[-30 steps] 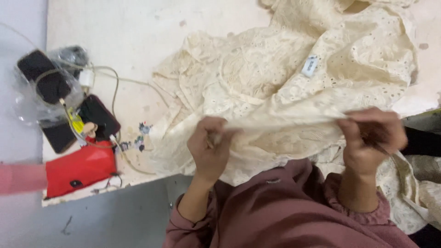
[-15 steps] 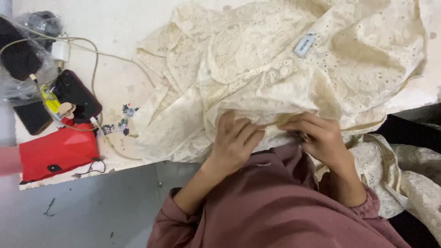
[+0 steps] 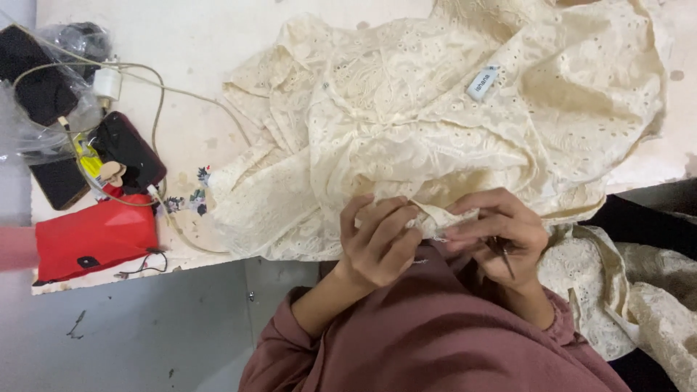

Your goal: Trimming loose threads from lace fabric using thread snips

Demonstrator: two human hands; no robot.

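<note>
Both hands meet at the near edge of the cream lace garment (image 3: 435, 138), which lies heaped on the table (image 3: 167, 29) and spills off its front edge toward the person. The left hand (image 3: 381, 239) has its fingers (image 3: 388, 218) curled and pressed together, pinching a small fold of the garment's hem against the thumb. The right hand (image 3: 501, 236) pinches the same fold from the other side with thumb and forefinger, so the 2 hands touch across it; a thin dark tool (image 3: 503, 255) sticks out from under its lower fingers, too small to make out what kind. Both wrists run back into maroon sleeves (image 3: 435, 334).

A small white label (image 3: 483, 82) sits on the garment's upper part. More of the lace hangs off the table to the right of the garment, beside the right sleeve. Left of the garment lie a red case (image 3: 94, 236), a dark phone (image 3: 131, 149), a white charger (image 3: 107, 83) with its cable, and a clear plastic bag (image 3: 29, 116) over another dark device.
</note>
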